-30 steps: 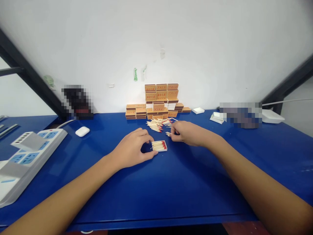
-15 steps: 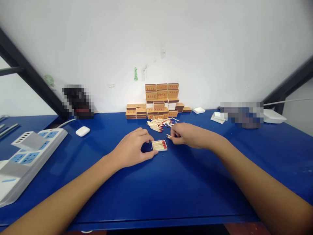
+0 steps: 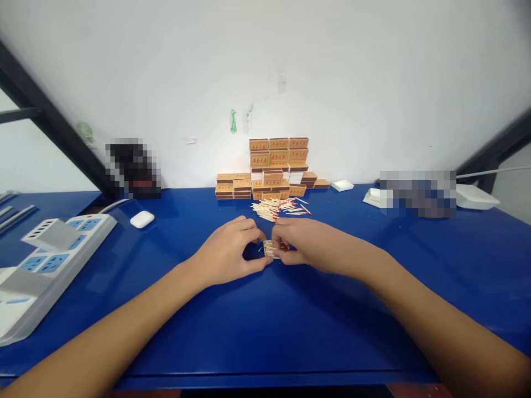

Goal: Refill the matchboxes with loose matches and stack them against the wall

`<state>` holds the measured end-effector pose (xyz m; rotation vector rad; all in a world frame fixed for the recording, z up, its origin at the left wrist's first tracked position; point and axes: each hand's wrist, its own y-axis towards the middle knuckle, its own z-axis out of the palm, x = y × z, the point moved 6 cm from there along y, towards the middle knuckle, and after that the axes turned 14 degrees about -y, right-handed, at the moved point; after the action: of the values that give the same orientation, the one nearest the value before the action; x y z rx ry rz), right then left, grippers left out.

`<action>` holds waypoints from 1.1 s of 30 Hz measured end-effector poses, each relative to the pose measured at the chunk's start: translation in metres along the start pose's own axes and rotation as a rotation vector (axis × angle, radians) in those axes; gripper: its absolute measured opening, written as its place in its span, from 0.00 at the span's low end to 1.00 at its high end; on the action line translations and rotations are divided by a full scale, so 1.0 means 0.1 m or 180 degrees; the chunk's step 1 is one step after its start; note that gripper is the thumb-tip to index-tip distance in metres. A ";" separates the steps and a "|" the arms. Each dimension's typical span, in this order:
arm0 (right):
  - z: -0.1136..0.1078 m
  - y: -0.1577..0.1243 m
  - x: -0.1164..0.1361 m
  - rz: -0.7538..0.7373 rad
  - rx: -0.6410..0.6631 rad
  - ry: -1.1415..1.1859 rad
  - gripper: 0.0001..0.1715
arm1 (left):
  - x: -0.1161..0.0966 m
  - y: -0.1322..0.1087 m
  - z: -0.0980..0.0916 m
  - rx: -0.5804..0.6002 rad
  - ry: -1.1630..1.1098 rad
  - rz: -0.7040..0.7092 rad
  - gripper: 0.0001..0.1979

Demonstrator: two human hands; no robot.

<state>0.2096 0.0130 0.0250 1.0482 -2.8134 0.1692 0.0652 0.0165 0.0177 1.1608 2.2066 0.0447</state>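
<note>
A small white matchbox tray (image 3: 264, 250) with matches inside sits on the blue table in front of me. My left hand (image 3: 227, 251) grips its left end between thumb and fingers. Over the tray's right part, my right hand (image 3: 317, 243) is pinched shut on matches, its fingertips down among those in the tray. The hand covers the red heads and most of the right end. Just beyond lies a loose pile of red-tipped matches (image 3: 265, 209), a few scattered to its right.
Stacked matchboxes (image 3: 279, 159) stand against the wall behind the pile. Empty white trays (image 3: 342, 186) lie to the right. On the left are a white earbud case (image 3: 142, 219) and a large power strip (image 3: 62, 265). Blurred dark objects stand at both sides.
My right hand has moved left and nearer, bringing matches from beside the tray to over it. My left hand still holds the tray's left end.
</note>
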 end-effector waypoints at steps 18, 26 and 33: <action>-0.08 -0.05 -0.23 -0.0002 -0.0520 -0.0005 0.07 | 0.01 0.01 -0.01 -0.0023 0.0025 -0.0029 0.13; -0.04 -0.04 -0.12 -0.0014 -0.0411 0.0177 0.06 | 0.02 0.01 -0.01 -0.0014 0.0032 -0.0072 0.12; -0.05 -0.06 -0.18 0.0129 -0.0400 0.0116 0.04 | 0.01 0.01 -0.02 -0.0005 -0.0003 -0.0062 0.12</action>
<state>0.2276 0.0207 0.0268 0.9516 -2.7728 0.0149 0.0647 0.0185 0.0191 1.1382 2.2163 0.0379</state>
